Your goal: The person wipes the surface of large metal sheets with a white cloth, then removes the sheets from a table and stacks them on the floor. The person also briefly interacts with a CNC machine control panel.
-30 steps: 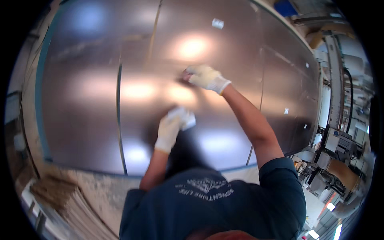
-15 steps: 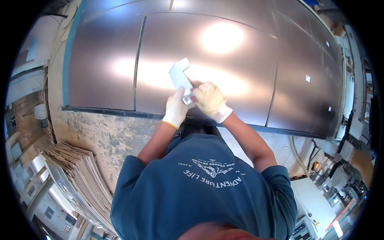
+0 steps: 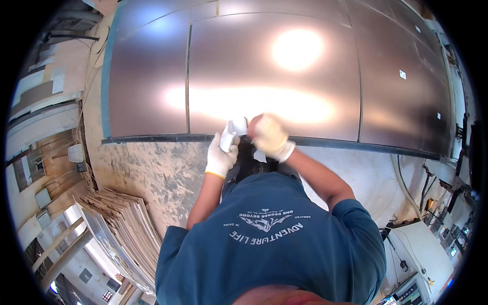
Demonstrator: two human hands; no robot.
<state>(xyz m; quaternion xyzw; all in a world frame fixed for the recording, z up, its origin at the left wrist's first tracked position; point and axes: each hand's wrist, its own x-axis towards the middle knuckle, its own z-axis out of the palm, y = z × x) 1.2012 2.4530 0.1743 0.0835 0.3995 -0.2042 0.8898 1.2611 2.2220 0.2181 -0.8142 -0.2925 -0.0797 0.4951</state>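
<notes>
My left hand, in a cream knit glove, is closed round a white bent sheet piece with folded sides, near the front edge of the metal-topped table. Just to its right, my gloved right hand is curled and smeared by motion. At its fingers is a reddish-brown, pad-like thing, too blurred to name for certain. It sits close to the white piece's upper right end; I cannot tell whether they touch.
Shiny metal sheets cover the table, with dark seams between them and a dark front edge. A stack of thin boards leans at the lower left. At the lower right stands a white cabinet with cables.
Both hands have come back toward my body, to the table's front edge. The white piece has been turned, its long arm no longer pointing away. My right hand has moved slightly apart from the left.
</notes>
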